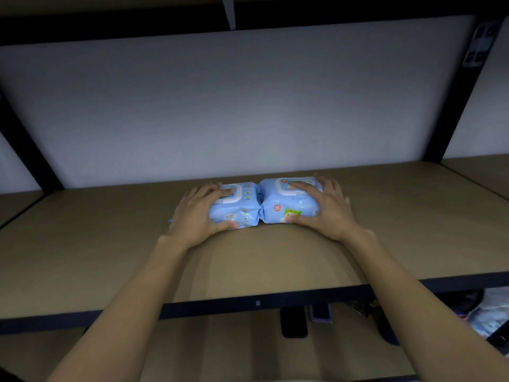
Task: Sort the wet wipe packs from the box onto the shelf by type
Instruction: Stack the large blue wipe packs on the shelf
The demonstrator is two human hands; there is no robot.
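Two blue wet wipe packs lie side by side on the brown shelf [110,252], roughly midway between its left and right ends and closer to the back wall [234,106] than to the front edge. The left pack [239,209] and the right pack [289,206] touch at their crimped ends. The left hand [197,213] grasps the left pack, fingers curled over its top onto the white flip lid and thumb against the front face. The right hand [329,209] holds the right pack the same way, fingers on top, thumb pressed along the lower front.

The packs look soft and squashy, with a slick film wrapper that dents under the fingers; they are probably moderately heavy for their size because of the damp contents. The best grip is likely across the body from top to front, as here, not by the thin sealed ends or the lid, which could pop open. The box is not in view.
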